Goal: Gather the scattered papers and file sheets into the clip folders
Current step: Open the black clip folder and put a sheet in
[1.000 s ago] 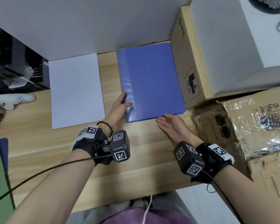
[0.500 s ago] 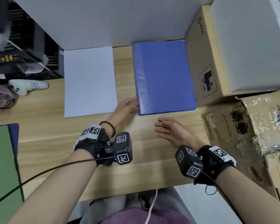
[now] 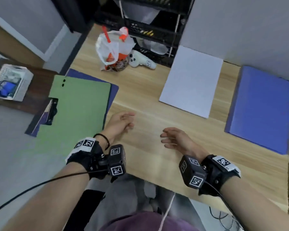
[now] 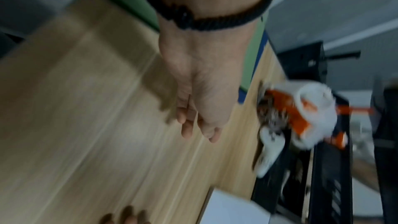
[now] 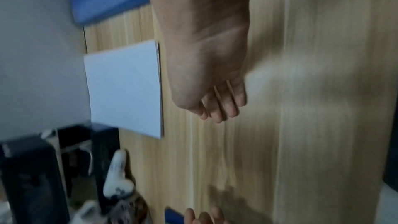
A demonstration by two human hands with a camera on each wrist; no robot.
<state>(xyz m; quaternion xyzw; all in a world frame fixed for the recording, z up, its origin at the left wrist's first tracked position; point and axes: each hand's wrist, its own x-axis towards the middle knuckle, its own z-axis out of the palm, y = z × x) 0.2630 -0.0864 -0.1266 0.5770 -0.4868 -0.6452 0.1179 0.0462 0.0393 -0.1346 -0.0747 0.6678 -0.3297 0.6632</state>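
Both hands hover above the bare middle of the light wooden desk (image 3: 148,104), and neither holds anything. The left hand (image 3: 119,123) has its fingers loosely curled and empty; the right hand (image 3: 175,139) has its fingers relaxed and nearly straight, pointing left.

Just left of the left hand lies the open clip folder with a green sheet (image 3: 78,112) on top, its dark blue cover showing along the far and right edges and a black metal clip (image 3: 52,111) at its left side. The stack of white paper sheets (image 3: 191,80) lies far and to the right of both hands, well apart from them. The closed blue plastic folder (image 3: 261,110) lies further right again, beside the white stack.

At the far edge of the desk sit a white plastic bag with orange print (image 3: 113,47) and a white handheld controller (image 3: 141,61).
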